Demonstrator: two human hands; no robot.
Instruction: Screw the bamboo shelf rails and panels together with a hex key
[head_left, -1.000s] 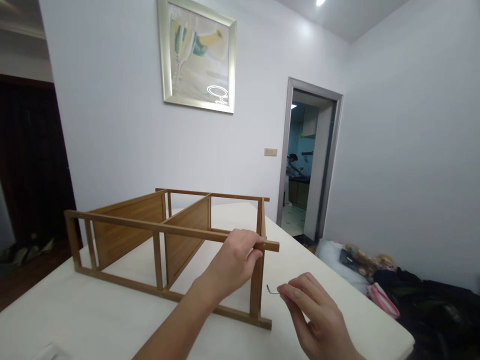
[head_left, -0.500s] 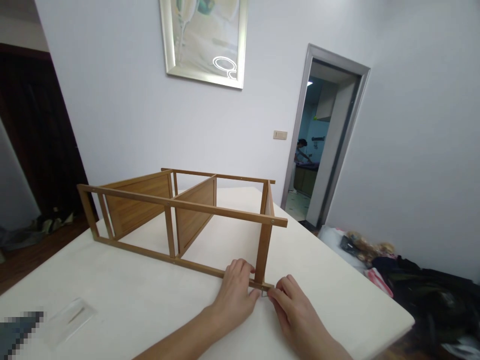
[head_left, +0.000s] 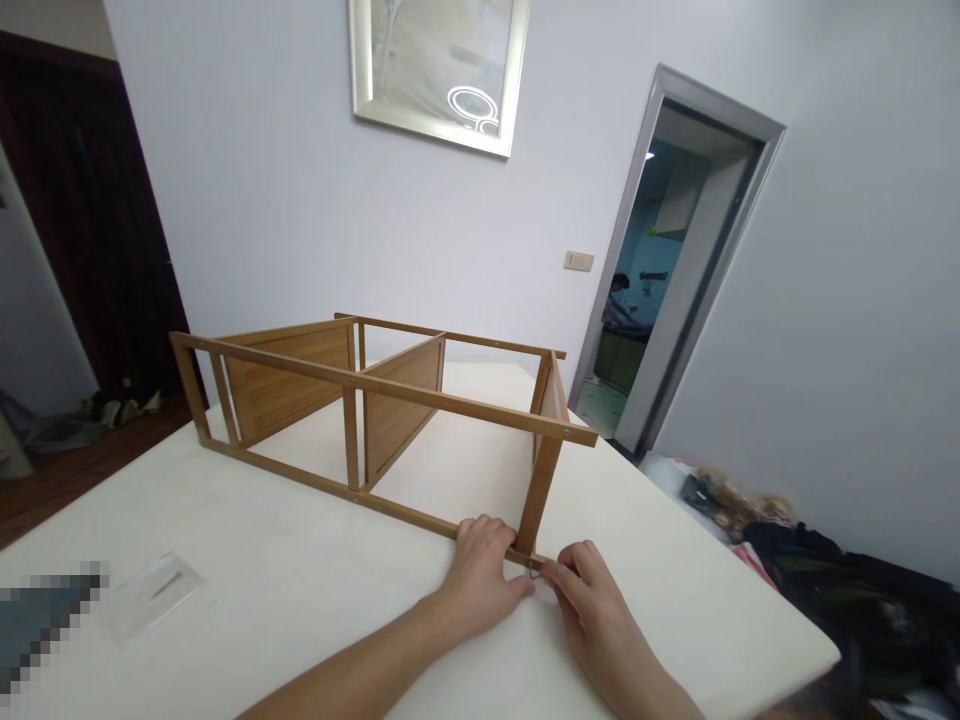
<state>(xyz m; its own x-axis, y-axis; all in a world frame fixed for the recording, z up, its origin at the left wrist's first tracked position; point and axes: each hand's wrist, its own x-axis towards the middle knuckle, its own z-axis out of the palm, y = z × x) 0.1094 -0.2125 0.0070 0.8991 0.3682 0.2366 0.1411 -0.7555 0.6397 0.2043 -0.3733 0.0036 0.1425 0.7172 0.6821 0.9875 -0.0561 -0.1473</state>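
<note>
A wooden shelf rack (head_left: pixel 472 407) lies on its side across the white table (head_left: pixel 300 580). My left hand (head_left: pixel 480 575) grips its lower rail near the right-hand corner, fingers over the top and thumb on the near side. Just to the right, my right hand (head_left: pixel 596 605) pinches a thin bent metal hex key (head_left: pixel 535 575). The key's tip meets the rail's near face by the end crosspiece (head_left: pixel 539 495); the exact contact is too small to make out. Part of the key is hidden by my right fingers.
On the table at the left lies a clear plastic bag (head_left: pixel 159 590) with a small thin item in it. Bags and dark cloth (head_left: pixel 847 590) are heaped beyond the right table edge. Through the doorway (head_left: pixel 637 290) a person is partly seen in another room.
The view has shifted a little, so the rack sits slightly higher and further right. The hex key has turned in my right fingers; my left hand keeps its hold on the rail.
</note>
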